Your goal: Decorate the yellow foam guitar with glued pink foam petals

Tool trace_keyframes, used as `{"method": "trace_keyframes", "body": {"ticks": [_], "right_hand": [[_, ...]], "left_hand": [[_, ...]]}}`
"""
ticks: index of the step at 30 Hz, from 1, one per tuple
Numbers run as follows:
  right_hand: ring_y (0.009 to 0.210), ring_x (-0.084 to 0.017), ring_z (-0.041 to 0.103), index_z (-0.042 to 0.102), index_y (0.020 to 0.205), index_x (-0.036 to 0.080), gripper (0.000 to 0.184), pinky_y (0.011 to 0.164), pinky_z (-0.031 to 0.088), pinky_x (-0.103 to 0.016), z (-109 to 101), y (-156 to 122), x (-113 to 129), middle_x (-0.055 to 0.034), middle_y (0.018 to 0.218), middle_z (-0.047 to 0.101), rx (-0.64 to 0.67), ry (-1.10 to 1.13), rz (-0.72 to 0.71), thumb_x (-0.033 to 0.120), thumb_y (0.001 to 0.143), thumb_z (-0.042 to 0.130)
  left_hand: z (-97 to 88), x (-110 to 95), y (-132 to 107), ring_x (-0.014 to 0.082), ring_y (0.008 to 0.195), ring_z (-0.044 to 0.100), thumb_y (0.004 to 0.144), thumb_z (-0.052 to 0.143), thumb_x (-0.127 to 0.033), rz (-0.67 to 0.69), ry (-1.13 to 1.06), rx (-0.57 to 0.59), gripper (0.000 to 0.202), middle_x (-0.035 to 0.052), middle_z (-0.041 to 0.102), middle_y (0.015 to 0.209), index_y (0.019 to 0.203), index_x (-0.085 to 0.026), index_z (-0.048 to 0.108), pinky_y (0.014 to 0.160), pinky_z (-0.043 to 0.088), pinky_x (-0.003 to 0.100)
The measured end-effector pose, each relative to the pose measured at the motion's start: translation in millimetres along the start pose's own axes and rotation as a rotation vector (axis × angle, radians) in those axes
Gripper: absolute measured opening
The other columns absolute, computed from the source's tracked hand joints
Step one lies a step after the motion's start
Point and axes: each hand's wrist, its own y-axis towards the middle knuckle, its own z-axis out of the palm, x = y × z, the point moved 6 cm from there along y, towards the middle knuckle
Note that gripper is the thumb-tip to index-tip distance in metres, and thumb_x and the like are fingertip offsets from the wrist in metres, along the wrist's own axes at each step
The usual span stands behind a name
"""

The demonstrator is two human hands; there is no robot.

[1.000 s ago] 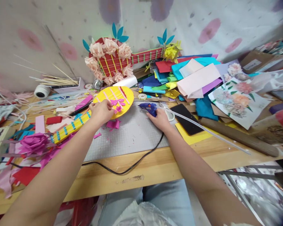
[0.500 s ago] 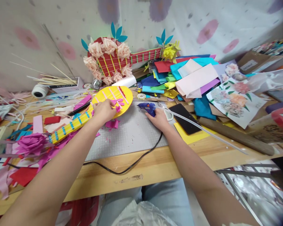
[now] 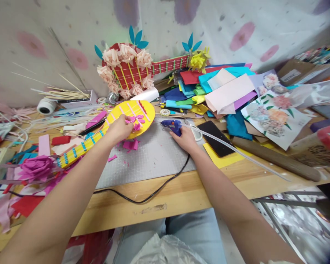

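Observation:
A yellow paper guitar [image 3: 147, 112] with pink strips and blue frets lies tilted on the grey cutting mat [image 3: 154, 157]. My left hand [image 3: 120, 129] rests on its body, fingers pinched on a pink paper petal beside the small pink flower [image 3: 138, 120]. My right hand [image 3: 184, 138] is closed round a blue glue gun [image 3: 172, 125] whose nozzle points left toward the guitar. A long clear glue stick [image 3: 236, 150] trails from the gun to the right. Its black cord [image 3: 154, 192] loops across the wooden table edge.
A red paper guitar [image 3: 134, 69] with peach flowers leans on the wall. Coloured paper sheets [image 3: 222, 90] pile up at the right, beside a black phone [image 3: 216, 137] and a wooden rolling pin [image 3: 277, 159]. Pink scraps [image 3: 130, 145] and a magenta paper rose [image 3: 37, 167] lie left.
My left hand has slid a little down and left on the yellow guitar, uncovering more of the pink flower. The right hand and glue gun stay in place.

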Motion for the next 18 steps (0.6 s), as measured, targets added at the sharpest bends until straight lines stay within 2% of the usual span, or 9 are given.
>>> {"method": "trace_keyframes", "body": {"ticks": [2, 5, 8, 13, 18], "right_hand": [[0.08, -0.026, 0.059, 0.061, 0.08, 0.017, 0.029, 0.071, 0.044, -0.037, 0, 0, 1, -0.0112, 0.083, 0.065, 0.004, 0.007, -0.009, 0.045, 0.077, 0.055], [0.081, -0.026, 0.059, 0.061, 0.079, 0.016, 0.03, 0.071, 0.044, -0.037, 0, 0, 0, -0.0119, 0.084, 0.065, 0.005, 0.003, -0.007, 0.045, 0.076, 0.055], [0.08, -0.025, 0.058, 0.06, 0.077, 0.017, 0.028, 0.07, 0.044, -0.036, 0, 0, 0, -0.0104, 0.081, 0.065, -0.006, 0.011, -0.006, 0.045, 0.076, 0.056], [0.078, -0.025, 0.058, 0.059, 0.075, 0.018, 0.027, 0.069, 0.044, -0.036, -1, 1, 1, -0.0098, 0.079, 0.064, -0.007, 0.009, -0.01, 0.044, 0.076, 0.056], [0.077, -0.024, 0.058, 0.06, 0.076, 0.018, 0.027, 0.068, 0.044, -0.036, -1, 1, 1, -0.0096, 0.079, 0.064, -0.005, 0.019, -0.009, 0.044, 0.076, 0.056]], "left_hand": [[-2.2, -2, -4, 0.0234, 0.087, 0.064, 0.074, 0.054, -0.042, -0.029, 0.023, 0.04, 0.04, 0.0062, 0.069, 0.1, 0.108, -0.022, 0.05, 0.072, 0.046, 0.034], [-3.0, -8, -9, 0.0249, 0.092, 0.062, 0.069, 0.059, -0.036, 0.025, 0.097, 0.057, 0.045, 0.0045, 0.07, 0.096, 0.11, -0.021, 0.047, 0.078, 0.044, 0.035], [0.2, -10, -10, 0.0253, 0.097, 0.06, 0.069, 0.059, -0.029, 0.084, 0.163, 0.003, 0.045, 0.0047, 0.07, 0.097, 0.111, -0.023, 0.046, 0.083, 0.042, 0.036], [7.3, -14, -10, 0.0291, 0.107, 0.055, 0.073, 0.057, -0.035, 0.117, 0.269, -0.077, 0.043, 0.0094, 0.067, 0.104, 0.112, -0.022, 0.045, 0.089, 0.038, 0.041], [6.8, -16, -13, 0.0305, 0.108, 0.054, 0.074, 0.057, -0.035, 0.093, 0.28, -0.093, 0.041, 0.01, 0.066, 0.106, 0.112, -0.022, 0.045, 0.089, 0.039, 0.041]]}}
